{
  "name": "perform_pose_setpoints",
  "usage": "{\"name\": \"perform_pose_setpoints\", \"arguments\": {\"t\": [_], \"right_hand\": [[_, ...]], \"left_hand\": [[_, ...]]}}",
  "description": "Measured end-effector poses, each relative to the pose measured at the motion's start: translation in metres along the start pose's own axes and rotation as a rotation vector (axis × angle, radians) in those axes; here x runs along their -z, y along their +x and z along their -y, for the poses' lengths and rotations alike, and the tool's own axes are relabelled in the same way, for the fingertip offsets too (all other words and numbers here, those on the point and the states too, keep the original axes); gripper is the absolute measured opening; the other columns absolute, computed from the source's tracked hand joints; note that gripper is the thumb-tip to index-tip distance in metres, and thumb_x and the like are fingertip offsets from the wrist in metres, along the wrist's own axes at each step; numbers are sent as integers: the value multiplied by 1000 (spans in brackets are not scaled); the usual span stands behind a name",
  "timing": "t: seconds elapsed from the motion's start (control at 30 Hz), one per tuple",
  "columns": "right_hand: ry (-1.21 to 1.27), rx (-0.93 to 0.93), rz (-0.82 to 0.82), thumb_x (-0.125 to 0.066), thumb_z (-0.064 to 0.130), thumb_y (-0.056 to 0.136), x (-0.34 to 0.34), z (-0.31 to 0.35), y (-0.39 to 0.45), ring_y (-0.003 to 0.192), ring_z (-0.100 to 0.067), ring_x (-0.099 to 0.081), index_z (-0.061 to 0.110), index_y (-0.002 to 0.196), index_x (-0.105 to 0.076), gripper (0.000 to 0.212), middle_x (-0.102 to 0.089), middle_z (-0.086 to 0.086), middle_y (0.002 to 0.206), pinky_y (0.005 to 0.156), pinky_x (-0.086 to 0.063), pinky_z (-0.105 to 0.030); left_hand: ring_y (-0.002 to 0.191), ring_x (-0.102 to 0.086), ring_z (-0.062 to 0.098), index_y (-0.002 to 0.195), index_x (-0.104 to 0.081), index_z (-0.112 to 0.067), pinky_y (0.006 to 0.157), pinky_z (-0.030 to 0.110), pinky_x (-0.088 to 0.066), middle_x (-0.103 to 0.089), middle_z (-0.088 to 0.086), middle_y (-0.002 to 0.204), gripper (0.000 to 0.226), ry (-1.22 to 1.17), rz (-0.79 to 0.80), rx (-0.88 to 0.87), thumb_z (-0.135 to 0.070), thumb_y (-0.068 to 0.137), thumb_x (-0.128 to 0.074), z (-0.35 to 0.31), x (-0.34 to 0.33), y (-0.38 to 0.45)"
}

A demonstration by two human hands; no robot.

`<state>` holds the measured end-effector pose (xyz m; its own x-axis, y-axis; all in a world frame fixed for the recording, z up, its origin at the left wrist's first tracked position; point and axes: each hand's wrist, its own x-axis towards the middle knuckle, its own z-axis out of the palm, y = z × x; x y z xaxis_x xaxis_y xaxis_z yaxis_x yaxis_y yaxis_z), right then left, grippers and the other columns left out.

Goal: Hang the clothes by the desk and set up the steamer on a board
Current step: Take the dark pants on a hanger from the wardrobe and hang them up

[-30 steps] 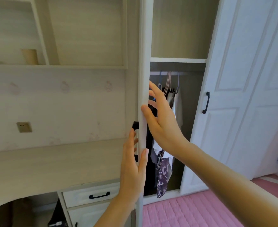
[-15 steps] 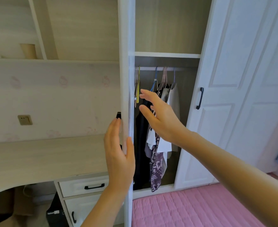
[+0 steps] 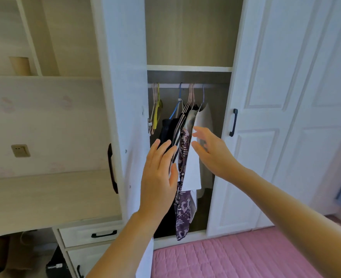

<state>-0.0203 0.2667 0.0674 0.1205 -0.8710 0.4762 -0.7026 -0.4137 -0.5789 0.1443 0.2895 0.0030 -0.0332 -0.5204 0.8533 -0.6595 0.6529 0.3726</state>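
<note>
The wardrobe stands open, its left door (image 3: pixel 123 109) swung wide. Inside, several clothes hang on hangers from a rail (image 3: pixel 197 85): a black garment (image 3: pixel 166 129), a purple patterned one (image 3: pixel 182 215) and a white one (image 3: pixel 202 119). Empty pink and yellow hangers (image 3: pixel 155 109) hang at the rail's left end. My left hand (image 3: pixel 158 177) is open in front of the dark and striped clothes, fingers spread. My right hand (image 3: pixel 211 151) is open beside the white garment, fingertips at its edge. Neither hand grips anything. No steamer or board is in view.
A pale wooden desk (image 3: pixel 45 199) with drawers (image 3: pixel 89 234) lies to the left, shelves above it. A wall socket (image 3: pixel 20 151) sits over the desk. The closed right wardrobe doors (image 3: pixel 266 117) have black handles. A pink quilted bed (image 3: pixel 235 257) lies below.
The left door has swung fully open. My left hand has let go of its edge and both hands have moved in toward the hanging clothes.
</note>
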Motion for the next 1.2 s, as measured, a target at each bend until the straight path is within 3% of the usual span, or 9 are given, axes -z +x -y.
{"name": "perform_pose_setpoints", "arguments": {"t": [0.13,0.33,0.47,0.6,0.7,0.83,1.0,1.1,1.2], "right_hand": [[-38,-30,17,-43,31,100,-2,-27,20,129,-18,-45,22,143,-33,46,-47,0,142,108,-34,-34],[-83,-58,35,-44,28,100,-13,-56,73,119,-18,-52,17,141,-36,44,-50,-3,137,94,-35,-22],[-118,-67,58,-45,25,100,-24,-72,117,116,-24,-54,12,137,-41,40,-54,-9,131,94,-41,-28],[-196,-43,76,-45,26,99,-41,-99,167,106,-24,-59,14,137,-44,39,-53,-10,130,91,-51,-34],[-311,-29,105,-42,27,99,-58,-124,207,108,-29,-57,16,137,-44,40,-51,-13,130,91,-51,-41],[-379,8,133,-43,25,99,-84,-153,251,124,-33,-46,15,142,-39,44,-48,-13,136,98,-45,-46],[-541,119,178,-40,25,100,-111,-175,289,141,-32,-23,10,145,-33,48,-38,-11,148,117,-22,-42],[-644,132,179,-38,30,100,-116,-184,292,143,-31,-17,12,145,-35,49,-35,-8,150,115,-25,-44],[-727,182,123,-37,33,100,-114,-190,287,141,-30,-23,14,140,-42,45,-39,-7,146,111,-30,-42]], "left_hand": [[141,-30,16,133,-53,-13,114,34,-31,-47,1,143,38,40,70,77,-12,95,-53,22,-36,29],[136,-36,13,133,-52,-14,106,18,-26,-47,0,142,36,15,157,183,-13,97,-47,62,-93,81],[123,-48,16,128,-53,-14,91,16,-33,-53,2,133,32,30,190,301,-12,97,-47,94,-136,110],[124,-47,20,131,-51,-9,88,24,-40,-51,6,135,35,106,197,412,-9,96,-49,123,-178,134],[132,-41,23,138,-44,-6,99,33,-43,-44,9,143,43,170,211,407,-7,96,-49,146,-205,151],[133,-40,25,142,-37,-4,103,38,-42,-43,12,144,49,193,183,476,-5,95,-49,179,-228,167],[126,-46,28,141,-35,-5,95,37,-46,-44,13,142,49,247,210,459,-8,95,-50,204,-245,172],[122,-48,29,141,-34,-8,89,40,-49,-40,11,145,49,266,202,411,-10,94,-49,212,-250,176],[121,-50,27,141,-36,-12,86,40,-50,-44,7,143,47,252,168,420,-14,96,-48,216,-256,181]]}}
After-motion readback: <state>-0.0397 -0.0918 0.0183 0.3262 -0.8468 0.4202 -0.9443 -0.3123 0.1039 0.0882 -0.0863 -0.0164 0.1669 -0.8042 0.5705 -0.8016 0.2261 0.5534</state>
